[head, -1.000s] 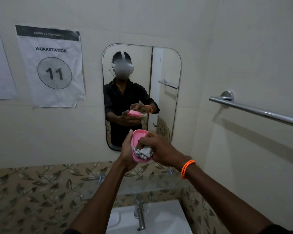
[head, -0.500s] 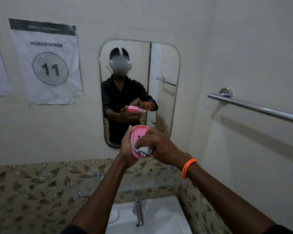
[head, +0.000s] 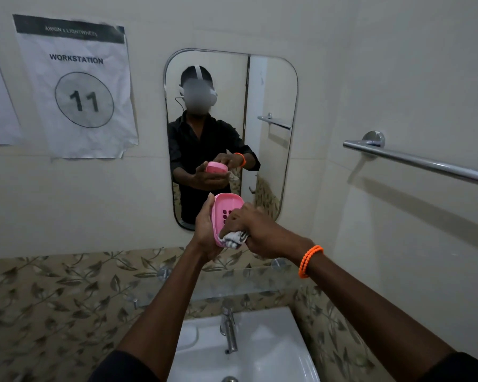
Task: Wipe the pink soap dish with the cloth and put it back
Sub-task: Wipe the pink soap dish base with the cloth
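Since a second ago, the cloth (head: 233, 239) has slid to the pink soap dish's (head: 223, 213) lower end, baring its slots. Cream wall (head: 398, 64) and mirror (head: 271, 86) fill the frame's upper half; a sink (head: 273, 351) sits bottom centre. At centre, the left hand (head: 204, 230) cups the upright dish from behind. The right hand (head: 255, 230), fingers pinching the bunched cloth, presses it inside.

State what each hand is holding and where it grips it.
The left hand holds the pink soap dish by its left edge and back, tilted up. The right hand holds a bunched cloth, pressed into the dish's lower end.
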